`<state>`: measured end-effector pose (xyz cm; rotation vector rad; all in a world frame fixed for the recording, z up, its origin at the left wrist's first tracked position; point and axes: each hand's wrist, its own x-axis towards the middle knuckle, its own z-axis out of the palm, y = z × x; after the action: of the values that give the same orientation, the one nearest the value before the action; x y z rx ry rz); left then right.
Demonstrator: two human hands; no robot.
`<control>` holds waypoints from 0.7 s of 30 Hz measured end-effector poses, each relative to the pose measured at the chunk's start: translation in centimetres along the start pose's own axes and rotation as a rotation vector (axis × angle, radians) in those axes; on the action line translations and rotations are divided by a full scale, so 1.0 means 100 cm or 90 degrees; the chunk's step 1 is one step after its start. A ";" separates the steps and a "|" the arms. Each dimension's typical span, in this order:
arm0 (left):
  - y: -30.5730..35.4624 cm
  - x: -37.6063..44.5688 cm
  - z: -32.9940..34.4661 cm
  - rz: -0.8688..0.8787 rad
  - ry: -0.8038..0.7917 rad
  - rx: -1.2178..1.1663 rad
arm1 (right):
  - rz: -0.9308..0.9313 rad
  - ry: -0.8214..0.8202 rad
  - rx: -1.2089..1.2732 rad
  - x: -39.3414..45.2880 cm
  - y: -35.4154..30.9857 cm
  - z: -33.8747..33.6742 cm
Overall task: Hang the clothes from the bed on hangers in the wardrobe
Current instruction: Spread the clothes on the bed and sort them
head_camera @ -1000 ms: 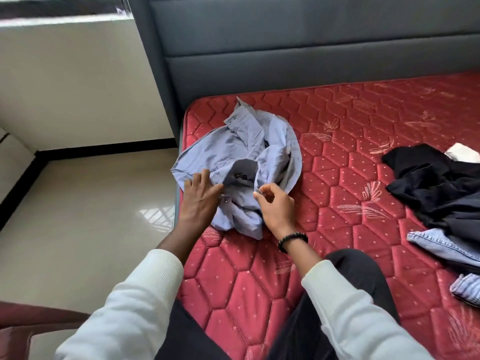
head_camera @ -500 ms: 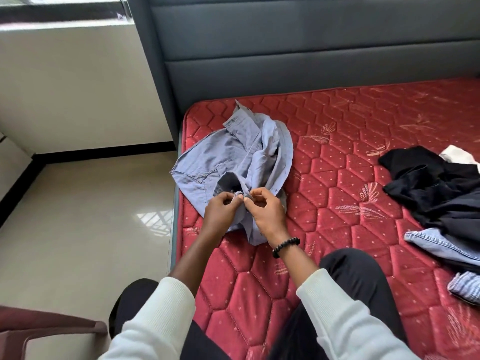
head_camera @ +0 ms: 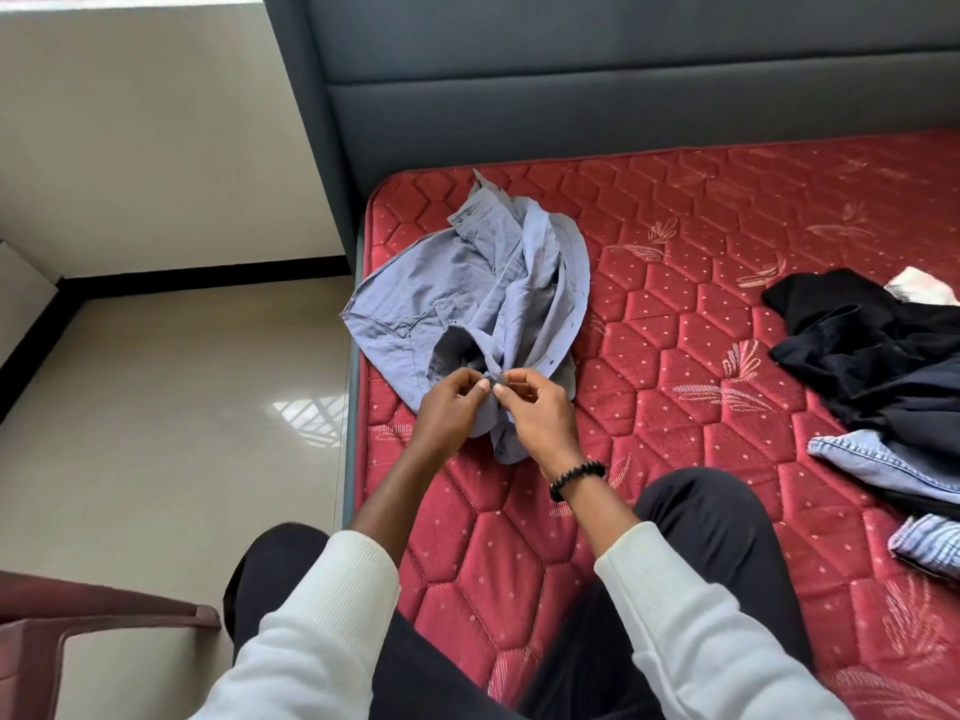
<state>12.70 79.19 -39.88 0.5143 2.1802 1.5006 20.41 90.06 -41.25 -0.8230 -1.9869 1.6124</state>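
Crumpled pale-blue cotton shirt (head_camera: 483, 298) lay at near-left corner of red quilted mattress (head_camera: 675, 366), by the bed edge. Left hand (head_camera: 451, 407) & right hand (head_camera: 540, 413) both pinched its front placket, fingers (head_camera: 496, 389) clamped on cloth, prob. at a button. Risk: tugging too hard could pop button or drag shirt off edge onto floor.

A grey padded headboard (head_camera: 623, 70) stands beyond the hands, a cream wall (head_camera: 145, 127) and glossy beige floor (head_camera: 171, 407) to their left, reflecting window light.
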 end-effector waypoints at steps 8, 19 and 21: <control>0.011 0.005 0.000 -0.092 -0.032 0.042 | -0.089 0.057 -0.043 -0.018 0.011 0.000; 0.007 0.010 -0.005 -0.106 -0.067 0.018 | -0.232 -0.050 -0.218 -0.001 -0.002 -0.012; 0.005 0.011 -0.006 -0.083 -0.087 0.023 | -0.280 -0.074 -0.278 0.004 -0.005 -0.017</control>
<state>11.50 79.44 -39.40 0.4629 2.0959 1.3215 21.16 91.50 -40.36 -0.3906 -2.4360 1.0143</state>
